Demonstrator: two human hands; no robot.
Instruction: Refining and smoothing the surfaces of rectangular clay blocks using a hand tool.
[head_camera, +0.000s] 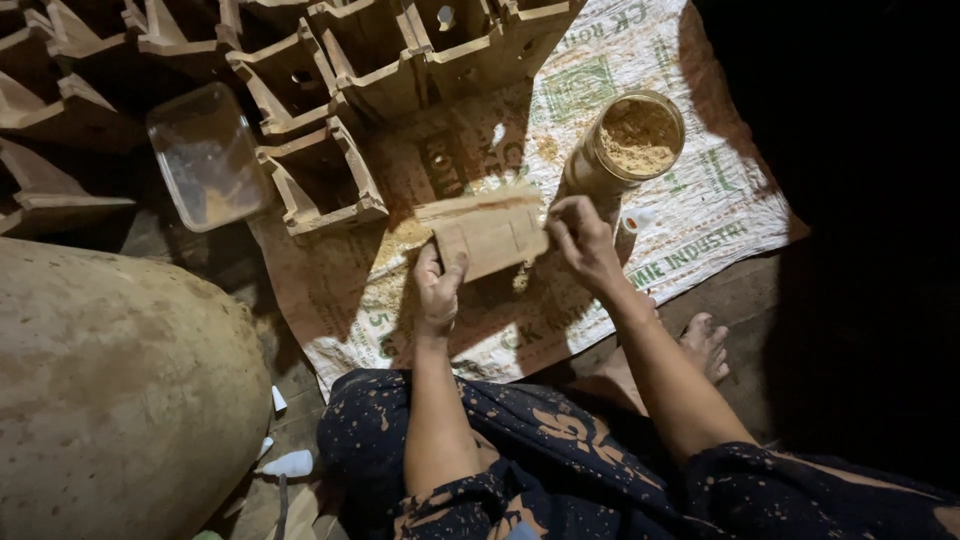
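Both hands grip a flat wooden piece (490, 232) just below the open jar (628, 140) of sawdust: left hand (437, 292) pinching its lower-left edge, right hand (583, 240) curled on its right end. The piece is above a printed woven sack (690, 210) on a dim floor.

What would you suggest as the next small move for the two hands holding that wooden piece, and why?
Probably press the right hand fingertips along the top right edge of the wooden piece. The left hand already steadies its lower left end, the right fingers sit at that edge, and the open jar of tan powder stands just beyond, with powder scattered on the woven sack below.
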